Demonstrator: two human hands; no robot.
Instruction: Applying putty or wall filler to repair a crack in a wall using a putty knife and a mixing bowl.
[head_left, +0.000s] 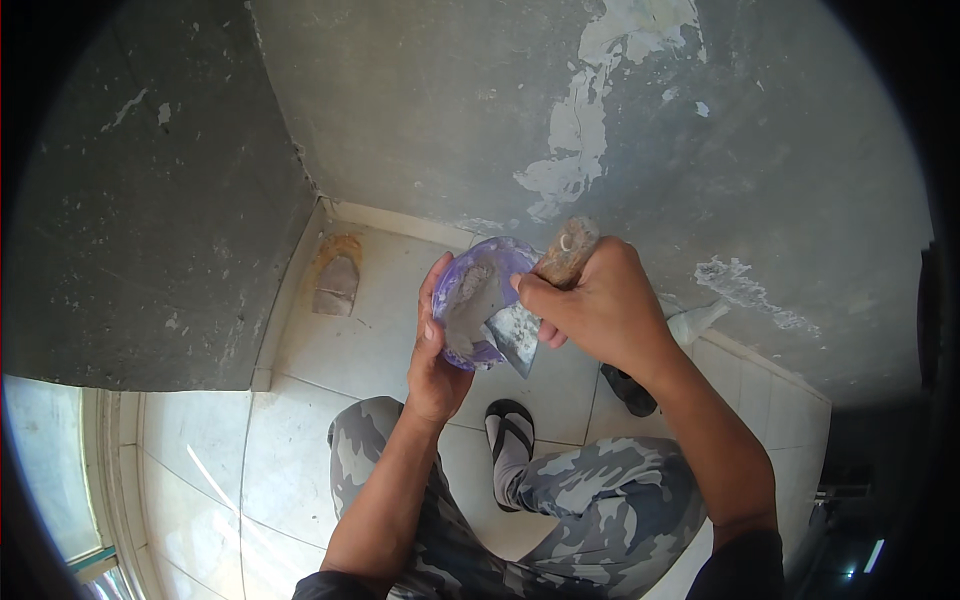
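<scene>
My left hand (437, 365) is wrapped round the side of a small purple bowl (497, 246), holding it up above the floor. Grey paste (466, 312) coats the inside of the bowl. In my right hand (606, 305) is a putty knife (517, 338), gripped by its worn wooden handle (570, 250). The knife's metal blade is smeared with pale paste and points down over the bowl's right rim. Whether the blade touches the rim I cannot tell.
Ahead stands a grey wall (430, 110) with a peeling white patch (578, 135); another dark wall (150, 200) meets it at left. Pale tiles (390, 290) cover the floor, with a stained spot (338, 280) near the corner. A whitish bag-like item (695, 322) lies by the wall at right.
</scene>
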